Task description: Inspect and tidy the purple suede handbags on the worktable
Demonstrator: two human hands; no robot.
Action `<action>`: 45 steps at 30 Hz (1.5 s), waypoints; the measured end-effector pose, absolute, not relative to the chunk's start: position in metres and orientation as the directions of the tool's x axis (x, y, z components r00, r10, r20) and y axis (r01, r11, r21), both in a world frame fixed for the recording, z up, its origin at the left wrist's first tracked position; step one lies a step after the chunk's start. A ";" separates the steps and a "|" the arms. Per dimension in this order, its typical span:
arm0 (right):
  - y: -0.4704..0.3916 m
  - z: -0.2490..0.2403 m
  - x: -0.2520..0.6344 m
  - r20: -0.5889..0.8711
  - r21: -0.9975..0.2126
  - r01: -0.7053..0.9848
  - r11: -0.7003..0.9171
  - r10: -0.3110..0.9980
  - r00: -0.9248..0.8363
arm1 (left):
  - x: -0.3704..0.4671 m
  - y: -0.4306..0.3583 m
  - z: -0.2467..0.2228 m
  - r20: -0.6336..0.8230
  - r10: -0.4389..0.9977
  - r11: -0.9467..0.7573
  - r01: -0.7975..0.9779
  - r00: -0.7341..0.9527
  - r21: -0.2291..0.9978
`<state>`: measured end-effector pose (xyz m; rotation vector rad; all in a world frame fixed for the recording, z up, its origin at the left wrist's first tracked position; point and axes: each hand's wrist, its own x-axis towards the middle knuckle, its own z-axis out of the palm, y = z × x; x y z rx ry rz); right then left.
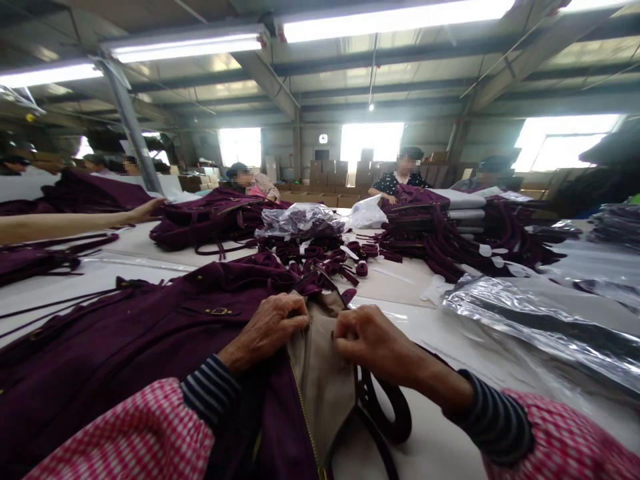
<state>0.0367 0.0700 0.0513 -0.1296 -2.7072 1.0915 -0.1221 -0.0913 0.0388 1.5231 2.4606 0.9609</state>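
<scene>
In the head view a dark purple bag (165,327) lies across the table in front of me. Its long zipper (300,393) is undone, and the beige lining (323,367) shows through the gap. My left hand (273,327) grips the zipper-side edge of the opening, fingers curled. Opposite it, my right hand (373,340) pinches the other edge with closed fingers. A dark strap (397,413) loops out below my right hand. What lies inside the fingertips is hidden.
Rolled purple straps (320,257) and a plastic-wrapped bundle (303,220) lie beyond the bag. Stacked purple bags (450,227) and clear plastic bags (540,327) are at the right. Another person's arm (75,225) reaches in from the left toward a purple bag (205,220). Several people work farther back.
</scene>
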 end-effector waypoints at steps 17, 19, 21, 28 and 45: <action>0.063 0.036 0.008 -0.123 -0.924 0.177 0.340 0.174 -0.977 | -0.118 -0.093 0.038 0.245 0.795 0.337 0.740 -0.555 0.582; 0.063 0.033 0.009 -0.122 -0.917 0.191 0.351 0.210 -0.970 | -0.117 -0.093 0.038 0.247 0.794 0.340 0.743 -0.555 0.576; 0.063 0.031 0.010 -0.115 -0.923 0.189 0.335 0.226 -0.967 | -0.116 -0.093 0.039 0.251 0.795 0.340 0.747 -0.553 0.571; 0.066 0.027 0.010 -0.102 -0.916 0.185 0.355 0.239 -0.966 | -0.114 -0.094 0.039 0.237 0.817 0.338 0.769 -0.526 0.542; 0.065 -0.001 0.003 0.162 -0.777 0.094 0.623 0.340 -0.926 | -0.109 -0.093 0.044 0.144 0.905 0.333 0.876 -0.401 0.350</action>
